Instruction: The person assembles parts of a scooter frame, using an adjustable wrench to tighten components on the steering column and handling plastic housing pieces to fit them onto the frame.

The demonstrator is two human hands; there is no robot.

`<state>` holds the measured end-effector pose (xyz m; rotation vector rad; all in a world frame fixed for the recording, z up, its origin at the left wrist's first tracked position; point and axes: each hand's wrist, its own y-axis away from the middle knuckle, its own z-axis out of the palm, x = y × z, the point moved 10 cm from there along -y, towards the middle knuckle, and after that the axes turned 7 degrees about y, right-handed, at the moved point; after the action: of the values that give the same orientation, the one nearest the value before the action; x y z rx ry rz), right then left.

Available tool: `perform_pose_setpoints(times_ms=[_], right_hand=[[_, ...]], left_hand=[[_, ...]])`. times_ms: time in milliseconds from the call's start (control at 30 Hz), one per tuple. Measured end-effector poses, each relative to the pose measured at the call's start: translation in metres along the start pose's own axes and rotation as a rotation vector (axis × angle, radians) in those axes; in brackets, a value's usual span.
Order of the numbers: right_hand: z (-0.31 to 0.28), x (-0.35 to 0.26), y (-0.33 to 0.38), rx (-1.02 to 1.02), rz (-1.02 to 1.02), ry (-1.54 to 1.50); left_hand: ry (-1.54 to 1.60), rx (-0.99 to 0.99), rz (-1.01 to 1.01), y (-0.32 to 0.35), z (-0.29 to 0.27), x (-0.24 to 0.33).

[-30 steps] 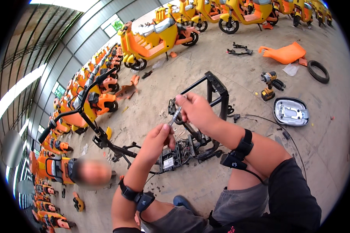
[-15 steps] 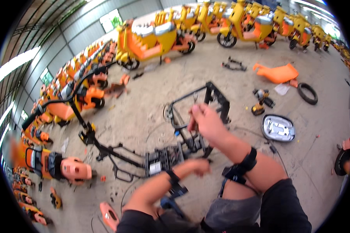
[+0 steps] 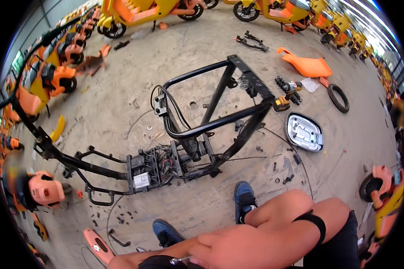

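Note:
At the lower edge my right forearm, with a black strap round it, reaches across my lap. My right hand (image 3: 220, 249) is closed, with a small silver metal piece (image 3: 179, 259) showing at its fingers. To its left lies my left forearm (image 3: 139, 257); the fingers of my left hand are hidden or merge with the right hand. Both hands are apart from the bare black scooter frame (image 3: 220, 125), which lies ahead of me. In its low middle sit a tray of wiring and a silver box (image 3: 141, 180).
Around the frame lie a cordless drill (image 3: 288, 97), an upturned grey seat (image 3: 304, 132), an orange panel (image 3: 307, 66), a tyre (image 3: 338, 98) and scattered bolts. A pink-orange cover (image 3: 98, 245) is near my left shoe (image 3: 167, 233). Yellow scooters (image 3: 152, 11) stand behind.
Both hands have come down from above the frame to my lap at the lower edge. The view has tilted downward, so the frame appears larger and my shoes show.

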<state>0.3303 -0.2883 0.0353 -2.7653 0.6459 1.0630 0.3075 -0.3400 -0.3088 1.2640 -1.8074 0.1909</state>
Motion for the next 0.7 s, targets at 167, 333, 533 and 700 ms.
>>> perform_pose_setpoints(times_ms=[167, 333, 533, 700], right_hand=[[-0.009, 0.039, -0.040, -0.245, 0.033, 0.068], [-0.004, 0.090, -0.080, -0.341, 0.104, 0.065], [0.006, 0.136, -0.108, -0.413, 0.201, 0.023], [-0.006, 0.161, -0.116, -0.410, 0.248, 0.007]], left_hand=[[0.078, 0.038, -0.007, -0.006, -0.018, -0.005], [0.164, 0.011, 0.030, -0.027, -0.029, -0.006], [0.234, -0.054, 0.068, -0.055, -0.040, -0.005], [0.248, -0.112, 0.082, -0.075, -0.044, -0.006]])
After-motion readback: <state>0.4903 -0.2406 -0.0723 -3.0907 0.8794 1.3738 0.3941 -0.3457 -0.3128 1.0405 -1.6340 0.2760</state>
